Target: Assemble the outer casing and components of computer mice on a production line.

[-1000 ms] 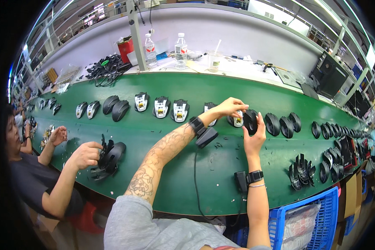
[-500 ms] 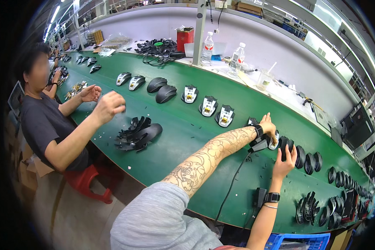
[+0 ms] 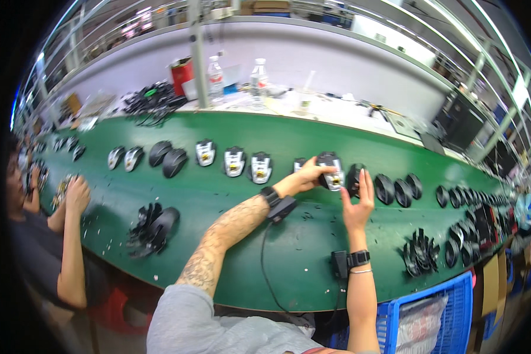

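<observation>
A half-assembled computer mouse [image 3: 333, 177], black with a silver-white section, is in my left hand [image 3: 304, 176], whose thumb lies across it. Beside it, my right hand [image 3: 358, 206] has its thumb and long fingers on either side of a black mouse shell [image 3: 353, 179]. Another silver-white mouse [image 3: 299, 163] is partly hidden behind my left hand. Further left in the same row stand open silver-white mice [image 3: 261, 168] and dark mouse shells [image 3: 174, 162]. Black mouse shells [image 3: 385, 189] continue the row on the right.
Black curved parts [image 3: 153, 230] lie at the left, with more [image 3: 420, 253] at the right. A cable [image 3: 264, 259] runs from a black box [image 3: 281, 209] at my left wrist. A blue crate [image 3: 463, 301] stands by the green table [image 3: 312, 259]. A co-worker [image 3: 47, 253] sits at the left.
The view has swung right. My left hand has closed on the silver-white mouse it was reaching over. My right hand stays at the black shell. The co-worker's hands have drawn together.
</observation>
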The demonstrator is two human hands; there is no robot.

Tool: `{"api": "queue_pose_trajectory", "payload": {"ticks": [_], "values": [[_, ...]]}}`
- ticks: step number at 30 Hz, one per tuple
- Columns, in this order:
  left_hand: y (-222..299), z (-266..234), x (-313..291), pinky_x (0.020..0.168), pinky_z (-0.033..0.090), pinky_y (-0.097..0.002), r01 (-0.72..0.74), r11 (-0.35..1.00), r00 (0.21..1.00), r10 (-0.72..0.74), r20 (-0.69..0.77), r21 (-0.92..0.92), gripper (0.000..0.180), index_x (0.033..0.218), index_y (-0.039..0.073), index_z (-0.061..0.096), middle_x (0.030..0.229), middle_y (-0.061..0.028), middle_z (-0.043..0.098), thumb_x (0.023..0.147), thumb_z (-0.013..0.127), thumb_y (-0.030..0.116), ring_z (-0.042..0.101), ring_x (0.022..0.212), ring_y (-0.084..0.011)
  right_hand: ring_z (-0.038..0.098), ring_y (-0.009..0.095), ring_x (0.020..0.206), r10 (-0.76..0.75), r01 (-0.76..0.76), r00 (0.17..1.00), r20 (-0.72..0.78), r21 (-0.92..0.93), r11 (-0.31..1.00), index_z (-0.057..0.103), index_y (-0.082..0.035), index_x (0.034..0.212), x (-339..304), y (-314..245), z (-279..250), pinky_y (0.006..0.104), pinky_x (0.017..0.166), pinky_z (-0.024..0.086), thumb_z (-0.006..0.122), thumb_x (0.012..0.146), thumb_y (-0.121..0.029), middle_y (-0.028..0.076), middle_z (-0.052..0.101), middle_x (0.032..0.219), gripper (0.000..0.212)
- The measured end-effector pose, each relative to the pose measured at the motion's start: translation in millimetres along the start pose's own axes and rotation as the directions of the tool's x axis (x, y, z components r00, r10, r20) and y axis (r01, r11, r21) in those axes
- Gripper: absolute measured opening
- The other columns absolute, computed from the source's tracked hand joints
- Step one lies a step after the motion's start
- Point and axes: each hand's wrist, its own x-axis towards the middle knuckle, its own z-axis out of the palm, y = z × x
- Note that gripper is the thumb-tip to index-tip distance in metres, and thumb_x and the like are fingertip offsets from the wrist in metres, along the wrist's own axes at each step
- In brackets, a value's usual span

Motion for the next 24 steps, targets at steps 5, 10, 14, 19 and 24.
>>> {"api": "queue_pose_trajectory", "payload": {"ticks": [5, 10, 14, 19, 24], "values": [[-5, -6, -11, 0.085, 0.047, -0.0432, 0.081, 0.989, 0.992, -0.068, 0.109, -0.121, 0.042, 0.120, 0.010, 0.047, 0.109, -0.0078, 0.060, 0.092, 0.042, 0.042, 0.058, 0.099, -0.0231, 0.054, 0.028, 0.100, -0.007, 0.002, 0.996, 0.093, 0.052, 0.999, 0.042, -0.004, 0.132, -3, -11, 0, 0.0336, 0.081, 0.047, 0.077, 0.068, -0.015, 0.017, 0.056, 0.115, 0.074], [-28, 1, -19, 0.089, 0.044, -0.0389, -0.037, 0.999, 0.999, 0.038, -0.018, 0.021, 0.046, 0.126, 0.011, 0.041, 0.115, -0.0073, 0.054, 0.095, 0.034, 0.044, 0.054, 0.104, -0.0182, 0.061, 0.026, 0.089, 0.061, -0.064, 0.996, 0.069, 0.052, 0.997, 0.059, 0.004, 0.111, -12, -15, 9, 0.0325, 0.078, 0.049, 0.082, 0.062, -0.019, 0.017, 0.062, 0.101, 0.059], [-46, -4, -22, 0.092, 0.039, -0.0326, -0.236, 0.922, 0.970, 0.242, 0.019, 0.306, 0.044, 0.129, 0.012, 0.033, 0.120, -0.0074, 0.047, 0.097, 0.034, 0.043, 0.047, 0.108, -0.0151, 0.060, 0.028, 0.097, 0.137, -0.149, 0.985, 0.103, 0.125, 0.981, 0.060, 0.004, 0.109, -11, -19, 7, 0.0340, 0.086, 0.047, 0.082, 0.059, -0.017, 0.017, 0.060, 0.107, 0.059], [-41, 3, -28, 0.091, 0.037, -0.0291, -0.336, 0.861, 0.941, 0.323, 0.099, 0.381, 0.043, 0.125, 0.009, 0.033, 0.114, -0.0095, 0.050, 0.094, 0.048, 0.033, 0.046, 0.106, -0.0153, 0.059, 0.030, 0.097, 0.113, -0.128, 0.986, 0.122, 0.125, 0.984, 0.059, 0.002, 0.111, -7, -14, 5, 0.0354, 0.085, 0.047, 0.081, 0.059, -0.013, 0.016, 0.058, 0.109, 0.058], [-25, 10, -37, 0.076, 0.050, -0.0290, -0.307, 0.913, 0.951, 0.308, 0.038, 0.267, 0.065, 0.117, 0.009, 0.032, 0.105, -0.0102, 0.054, 0.070, 0.076, 0.004, 0.058, 0.092, -0.0175, 0.047, 0.032, 0.113, 0.153, -0.160, 0.968, 0.199, 0.020, 0.987, 0.057, -0.009, 0.120, -14, -13, 11, 0.0391, 0.096, 0.038, 0.079, 0.063, -0.016, 0.017, 0.048, 0.125, 0.061]]}}
